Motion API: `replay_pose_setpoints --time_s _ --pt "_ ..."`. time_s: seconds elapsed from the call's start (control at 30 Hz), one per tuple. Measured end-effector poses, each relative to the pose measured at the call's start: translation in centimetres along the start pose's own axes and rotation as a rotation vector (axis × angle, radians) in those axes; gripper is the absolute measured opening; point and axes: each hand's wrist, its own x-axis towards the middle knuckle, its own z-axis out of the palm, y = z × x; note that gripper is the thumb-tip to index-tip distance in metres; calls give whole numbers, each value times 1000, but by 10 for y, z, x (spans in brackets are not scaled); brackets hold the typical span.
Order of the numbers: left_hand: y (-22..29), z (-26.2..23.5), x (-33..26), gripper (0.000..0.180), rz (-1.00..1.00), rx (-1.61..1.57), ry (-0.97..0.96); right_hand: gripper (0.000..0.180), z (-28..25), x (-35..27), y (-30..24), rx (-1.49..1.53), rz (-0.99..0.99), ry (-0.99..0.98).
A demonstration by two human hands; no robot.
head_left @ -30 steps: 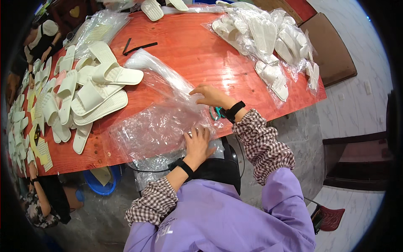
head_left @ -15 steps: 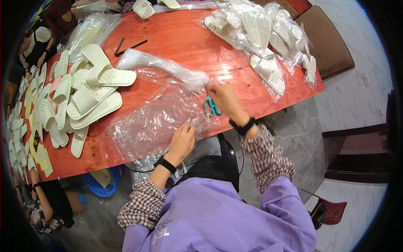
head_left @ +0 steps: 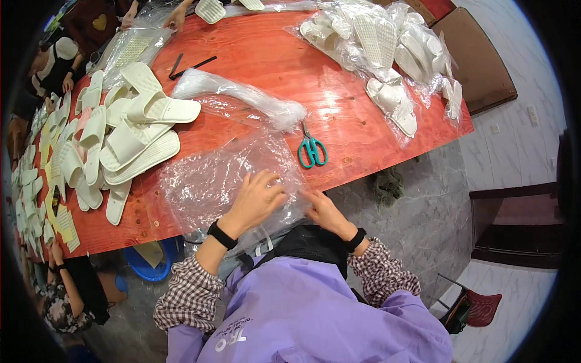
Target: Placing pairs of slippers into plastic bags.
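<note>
A clear plastic bag (head_left: pixel 209 187) lies flat on the red table at its near edge. My left hand (head_left: pixel 257 202) rests over the bag with its fingers apart and slightly bent. At the bag's right edge, my right hand (head_left: pixel 330 215) has its fingertips closed on the thin film. Beyond my right hand lie teal-handled scissors (head_left: pixel 312 151), touched by neither hand. Their blades point away, toward a bundled length of clear plastic (head_left: pixel 242 97) that stretches across the table behind the bag.
White slippers (head_left: pixel 142 142) are heaped on the left. Bagged slippers (head_left: pixel 387 51) fill the far right. Two black strips (head_left: pixel 192 68) lie toward the back. Other people's hands (head_left: pixel 175 17) work at the far and left edges. A blue tub (head_left: pixel 148 266) stands under the table.
My right hand has come from beside the scissors down to the bag's right edge, leaving the scissors uncovered. My left hand's fingers have spread over the bag. Another person's hands have appeared at the far left.
</note>
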Motion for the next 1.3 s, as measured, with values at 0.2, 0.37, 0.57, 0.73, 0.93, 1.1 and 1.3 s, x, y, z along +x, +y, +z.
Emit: replay_pose_setpoints --time_s 0.2,0.37,0.57,0.73,0.93,1.1,1.3 --pt "-32 44 -14 54 -105 292 -202 46 -7 8 -3 90 -22 -133" --pt "-23 41 0 101 -80 448 -117 33 -74 68 2 -250 25 168" --pt "-25 36 23 117 -213 494 -173 53 -72 189 -21 -809 -515 446" --pt "-42 38 43 110 -238 431 -327 50 -94 250 13 -519 -350 93" --pt "-69 31 37 99 -209 348 -349 40 -110 240 -98 -565 -444 194" --pt "-52 17 35 78 -275 32 -350 58 -41 169 -53 -808 -341 95" --pt "-60 22 -14 66 -9 99 -244 68 -19 153 5 -402 -326 80"
